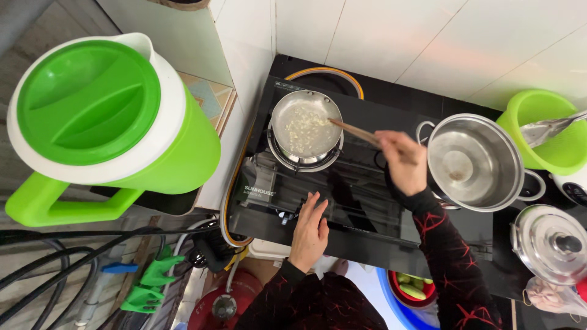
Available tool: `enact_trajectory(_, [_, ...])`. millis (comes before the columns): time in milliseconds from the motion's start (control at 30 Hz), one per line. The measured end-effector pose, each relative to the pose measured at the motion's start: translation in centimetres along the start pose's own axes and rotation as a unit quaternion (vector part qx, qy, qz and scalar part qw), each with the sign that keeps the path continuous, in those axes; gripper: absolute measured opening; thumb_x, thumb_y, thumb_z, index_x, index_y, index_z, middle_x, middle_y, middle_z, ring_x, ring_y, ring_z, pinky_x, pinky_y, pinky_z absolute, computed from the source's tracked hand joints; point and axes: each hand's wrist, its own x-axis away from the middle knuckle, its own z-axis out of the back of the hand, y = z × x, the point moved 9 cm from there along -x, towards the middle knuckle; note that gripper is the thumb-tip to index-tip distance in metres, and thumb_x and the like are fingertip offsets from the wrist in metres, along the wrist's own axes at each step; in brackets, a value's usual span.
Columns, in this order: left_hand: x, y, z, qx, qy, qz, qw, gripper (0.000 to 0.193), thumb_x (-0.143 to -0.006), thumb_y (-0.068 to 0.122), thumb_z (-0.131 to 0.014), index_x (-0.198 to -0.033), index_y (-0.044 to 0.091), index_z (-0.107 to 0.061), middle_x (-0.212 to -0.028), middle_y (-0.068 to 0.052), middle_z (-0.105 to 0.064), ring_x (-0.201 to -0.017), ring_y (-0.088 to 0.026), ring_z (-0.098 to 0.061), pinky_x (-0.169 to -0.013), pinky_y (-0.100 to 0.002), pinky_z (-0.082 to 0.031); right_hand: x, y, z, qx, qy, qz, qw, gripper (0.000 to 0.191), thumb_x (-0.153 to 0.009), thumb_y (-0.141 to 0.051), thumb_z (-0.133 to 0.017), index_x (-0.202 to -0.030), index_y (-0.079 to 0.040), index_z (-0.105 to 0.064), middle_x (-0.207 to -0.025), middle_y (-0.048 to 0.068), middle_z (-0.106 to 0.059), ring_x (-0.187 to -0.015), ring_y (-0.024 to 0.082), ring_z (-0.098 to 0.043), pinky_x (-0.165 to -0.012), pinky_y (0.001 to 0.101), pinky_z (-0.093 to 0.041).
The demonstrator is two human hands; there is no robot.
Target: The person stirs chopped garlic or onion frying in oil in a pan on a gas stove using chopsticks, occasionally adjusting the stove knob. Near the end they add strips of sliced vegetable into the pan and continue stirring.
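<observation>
A small steel pan [306,129] with pale chopped bits in it sits on the left burner of a black glass gas stove [361,201]. My right hand [403,162] holds wooden chopsticks [354,130] whose tips reach into the pan. My left hand [309,232] rests at the stove's front edge, fingers by the left knob area. An empty steel pot [474,162] stands on the right burner, just right of my right hand.
A large green jug with a green lid [104,116] stands at the left. A green plastic container [547,131] holds a metal utensil at the right. A steel lid [553,244] lies below it. A red gas cylinder [223,302] and hoses lie on the floor.
</observation>
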Motion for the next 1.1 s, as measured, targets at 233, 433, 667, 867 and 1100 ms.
enact_trajectory(233, [-0.3, -0.3, -0.6, -0.008, -0.007, 0.001, 1.000, 0.046, -0.090, -0.004, -0.060, -0.136, 0.000, -0.058, -0.153, -0.020, -0.048, -0.147, -0.041, -0.041, -0.119, -0.049, -0.038, 2.3, 0.6, -1.8, -0.089, -0.070, -0.033, 0.993, 0.020, -0.104, -0.008, -0.060, -0.113, 0.007, -0.070, -0.113, 0.013, -0.076, -0.104, 0.015, -0.071, -0.096, 0.0279, -0.057])
enact_trajectory(433, [0.0, 0.0, -0.6, -0.014, -0.010, -0.001, 1.000, 0.045, -0.091, -0.003, -0.060, -0.136, 0.000, -0.059, -0.154, -0.019, -0.048, -0.147, -0.041, -0.041, -0.119, -0.050, -0.037, 0.8, 1.9, -0.1, -0.105, 0.036, 0.003, 0.994, 0.016, -0.107, -0.007, -0.059, -0.111, 0.006, -0.067, -0.117, 0.012, -0.075, -0.107, 0.015, -0.070, -0.099, 0.0284, -0.055])
enact_trajectory(667, [0.1, -0.4, -0.4, -0.013, -0.001, 0.006, 1.000, 0.046, -0.091, -0.003, -0.060, -0.137, 0.000, -0.058, -0.153, -0.019, -0.048, -0.147, -0.042, -0.042, -0.119, -0.049, -0.038, 3.7, 1.5, -2.3, -0.018, -0.006, 0.033, 0.999, 0.017, -0.105, -0.005, -0.059, -0.115, 0.003, -0.070, -0.119, 0.010, -0.075, -0.106, 0.014, -0.069, -0.096, 0.0273, -0.053])
enact_trajectory(867, [0.2, -0.1, -0.8, -0.012, -0.005, -0.002, 1.000, 0.047, -0.091, -0.003, -0.060, -0.137, 0.001, -0.058, -0.153, -0.019, -0.048, -0.147, -0.042, -0.042, -0.119, -0.050, -0.037, 3.5, 1.8, -3.3, -0.048, -0.001, 0.004, 0.999, 0.018, -0.105, -0.004, -0.059, -0.116, 0.003, -0.071, -0.119, 0.010, -0.075, -0.106, 0.013, -0.068, -0.094, 0.0269, -0.052])
enact_trajectory(1100, [0.6, -0.1, -0.6, -0.012, -0.004, -0.003, 1.000, 0.045, -0.091, -0.003, -0.060, -0.136, 0.001, -0.059, -0.153, -0.020, -0.048, -0.147, -0.042, -0.042, -0.120, -0.050, -0.037, 2.2, 0.2, -2.8, -0.067, 0.016, 0.039, 0.997, 0.016, -0.105, 0.001, -0.059, -0.117, 0.006, -0.067, -0.123, 0.012, -0.072, -0.110, 0.013, -0.067, -0.097, 0.0248, -0.052])
